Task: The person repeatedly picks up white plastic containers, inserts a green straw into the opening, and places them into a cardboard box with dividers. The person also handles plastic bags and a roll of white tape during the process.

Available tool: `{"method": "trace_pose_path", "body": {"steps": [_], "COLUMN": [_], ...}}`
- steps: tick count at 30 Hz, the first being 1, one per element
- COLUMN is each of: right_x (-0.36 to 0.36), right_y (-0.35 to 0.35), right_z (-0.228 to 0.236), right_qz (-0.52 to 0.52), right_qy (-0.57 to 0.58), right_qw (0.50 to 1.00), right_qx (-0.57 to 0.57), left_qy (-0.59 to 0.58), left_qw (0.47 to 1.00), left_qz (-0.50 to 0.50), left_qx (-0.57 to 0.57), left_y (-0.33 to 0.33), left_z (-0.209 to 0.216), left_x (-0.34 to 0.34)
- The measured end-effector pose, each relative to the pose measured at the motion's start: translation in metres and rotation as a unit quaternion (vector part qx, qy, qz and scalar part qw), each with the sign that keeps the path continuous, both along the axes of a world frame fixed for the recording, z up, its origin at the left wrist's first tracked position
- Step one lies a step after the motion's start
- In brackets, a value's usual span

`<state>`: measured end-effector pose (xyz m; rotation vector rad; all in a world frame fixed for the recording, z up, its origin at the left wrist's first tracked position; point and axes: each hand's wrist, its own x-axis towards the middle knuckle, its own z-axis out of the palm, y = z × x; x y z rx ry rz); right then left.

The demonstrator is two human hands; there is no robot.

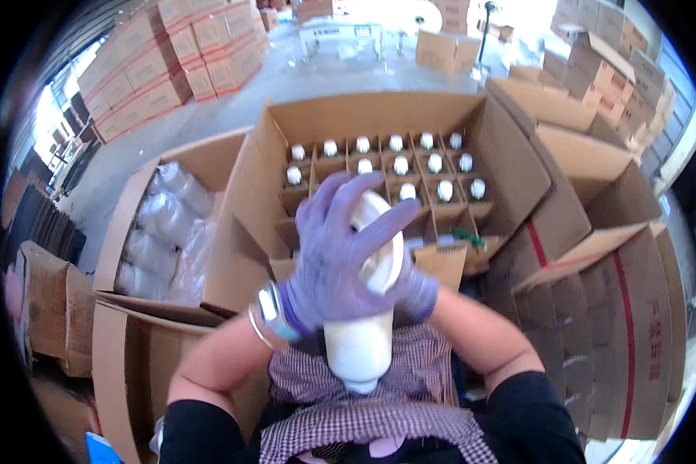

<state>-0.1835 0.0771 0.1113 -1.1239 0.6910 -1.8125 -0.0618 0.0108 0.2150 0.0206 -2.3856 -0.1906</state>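
I hold a white plastic bottle (359, 352) upright close to my chest, above a checked apron. My left hand (332, 255), in a purple glove, wraps over its top and white cap (383, 247). Mostly hidden behind the bottle, my right hand (419, 290), also gloved in purple, grips its far side. Just beyond my hands stands an open cardboard box (510, 155) with divider cells, most of them filled with white-capped bottles (400, 165).
A second open box (127, 224) on the left holds bottles wrapped in clear plastic (166, 224). Folded and stacked cartons (619, 309) stand on the right. Piles of taped boxes (170, 62) line the far floor.
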Motion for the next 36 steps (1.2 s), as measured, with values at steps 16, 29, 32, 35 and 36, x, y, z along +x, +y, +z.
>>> {"method": "trace_pose_path", "body": {"steps": [16, 29, 32, 35, 36], "right_x": [-0.066, -0.016, -0.019, -0.015, -0.011], "right_y": [0.045, 0.043, 0.038, 0.048, 0.051], "right_z": [-0.028, -0.048, -0.068, -0.077, -0.081], "right_qz": [-0.084, -0.056, -0.049, -0.055, -0.059], "right_qy": [0.250, 0.289, 0.231, 0.193, 0.183], "right_qw": [0.957, 0.954, 0.972, 0.978, 0.978], "right_qx": [0.123, -0.056, 0.009, 0.063, 0.079], "left_qy": [-0.129, -0.092, -0.083, -0.079, -0.079], "left_qw": [0.877, 0.887, 0.875, 0.876, 0.874], "left_qz": [-0.178, -0.182, -0.152, -0.151, -0.152], "left_qx": [0.426, 0.415, 0.451, 0.452, 0.454], "left_y": [-0.058, -0.046, -0.045, -0.038, -0.034], "left_z": [-0.120, -0.126, -0.138, -0.143, -0.144], "left_x": [0.056, 0.089, 0.078, 0.077, 0.080]}}
